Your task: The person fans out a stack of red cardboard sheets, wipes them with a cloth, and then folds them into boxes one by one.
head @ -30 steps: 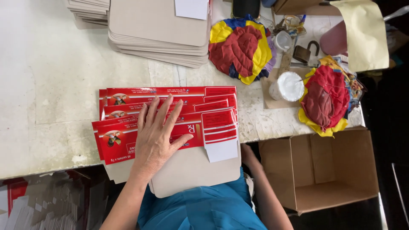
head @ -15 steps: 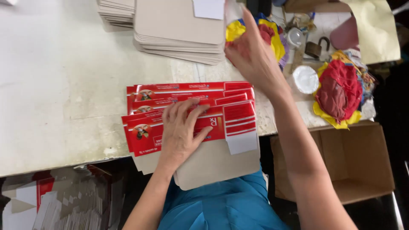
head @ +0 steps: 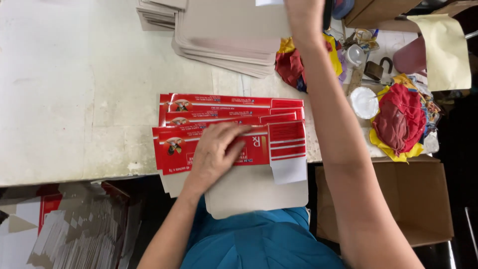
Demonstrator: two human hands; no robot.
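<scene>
The left hand (head: 215, 152) lies flat, fingers spread, on top of a fanned pile of red flat cartons (head: 224, 134). It grips nothing. It only presses down, and that looks like the way to keep the slippery cards from sliding apart. The cartons lie at the near edge of the white table (head: 74, 89), one peeking out behind the next like steps, so each one looks easy to pick off. Under the palm and toward the person's body, a plain grey board (head: 259, 192) sticks out past the table edge and carries the front cards. Just right of the fingertips, a white flap (head: 289, 169) of the top carton hangs free.

The right hand (head: 303, 17) is far from the pressing hand, stretched out across the table to the back. It sits at the top edge of the picture, over a tall stack of grey flat boards (head: 224, 35). Its fingers are cut off by the picture's edge, so I cannot tell if they are open or holding something.

Beside that arm lie red and yellow rags (head: 398, 122), a small white round lid (head: 364, 102) and a pink jug (head: 411, 57). Below the table edge, right of the arm, stands an open brown box (head: 393, 199). Down left of the pressing hand, more flat grey cards (head: 79, 234) are heaped on the floor.
</scene>
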